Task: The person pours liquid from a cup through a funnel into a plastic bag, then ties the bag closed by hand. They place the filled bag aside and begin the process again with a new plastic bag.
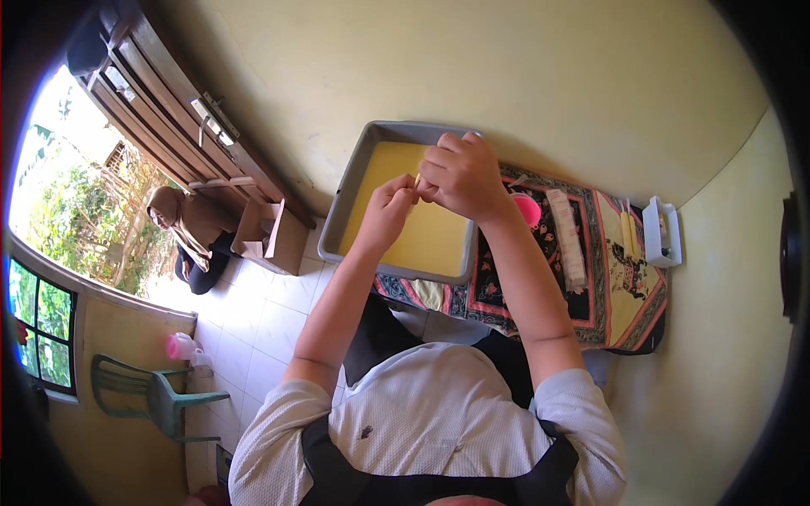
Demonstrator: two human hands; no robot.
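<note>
Both my hands meet over a grey rectangular tub (341,202) with a flat yellow surface inside, perhaps liquid. My left hand (388,215) is closed in a pinch, thumb and forefinger pressed together. Right beside it, my right hand (462,179) is also closed, its fingers curled toward the left fingertips. A small, thin yellowish thing (417,182) shows between the two sets of fingertips; I cannot tell what it is. The tub sits on a patterned cloth (595,278) covering a low table, close to the wall.
On the cloth are a pink bowl (528,210), a long whitish strip (567,240), thin yellow sticks (628,232) and a white box (661,232). Left are a cardboard box (287,240), a person (198,223) sitting by the open door (173,105) and a green chair (164,401).
</note>
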